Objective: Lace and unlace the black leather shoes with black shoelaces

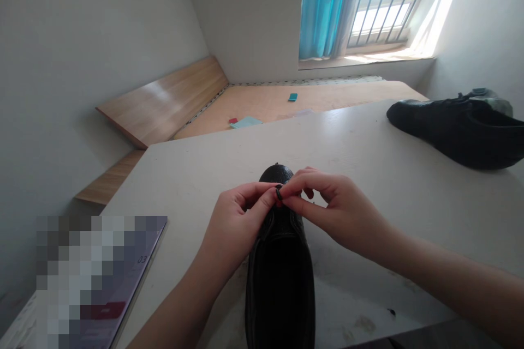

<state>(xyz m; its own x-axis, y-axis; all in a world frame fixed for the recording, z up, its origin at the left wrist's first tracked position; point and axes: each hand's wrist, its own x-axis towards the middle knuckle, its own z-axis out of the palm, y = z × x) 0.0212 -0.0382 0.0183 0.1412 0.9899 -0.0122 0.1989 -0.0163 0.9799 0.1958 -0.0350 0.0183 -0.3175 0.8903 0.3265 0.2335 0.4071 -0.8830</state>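
A black shoe (280, 283) lies on the white table, its toe pointing away from me and its opening nearest me. Over the front of the shoe, my left hand (241, 212) pinches a short black lace (279, 193) between thumb and finger. From the other side, my right hand (327, 196) has its thumb and fingers closed at the same lace. The fingertips of both hands nearly meet and cover part of the shoe's upper.
Another black shoe (462, 131) stands at the table's right side. A purple book or magazine (139, 272), partly blurred out, lies at lower left on the white table (196, 169). Beyond are a bed (339, 95), a wooden headboard (172, 98) and a barred window.
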